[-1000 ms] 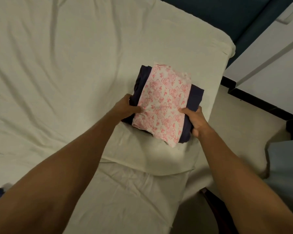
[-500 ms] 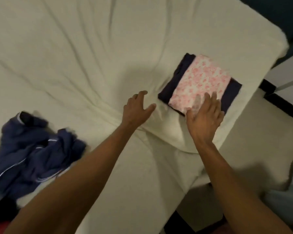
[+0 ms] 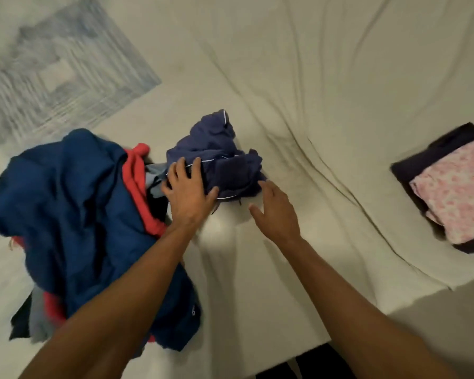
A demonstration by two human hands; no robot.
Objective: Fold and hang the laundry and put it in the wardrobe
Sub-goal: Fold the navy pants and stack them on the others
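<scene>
Resting spread fingers on the navy garment [image 3: 216, 157], left hand [image 3: 189, 192] lies open; right hand [image 3: 277, 212] hovers open.

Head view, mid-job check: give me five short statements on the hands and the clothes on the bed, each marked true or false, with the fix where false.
1. The left hand lies on the crumpled navy garment with thin white piping. True.
2. The right hand grips the folded pink floral cloth. False: it hovers open beside the navy garment, holding nothing.
3. The pink floral cloth lies on top of a folded dark garment. True.
4. The loose heap of blue and red clothes is already folded. False: it is crumpled and unfolded.
5. The folded stack sits left of the hands on the cream bedsheet. False: it is at the right edge of the view.
</scene>
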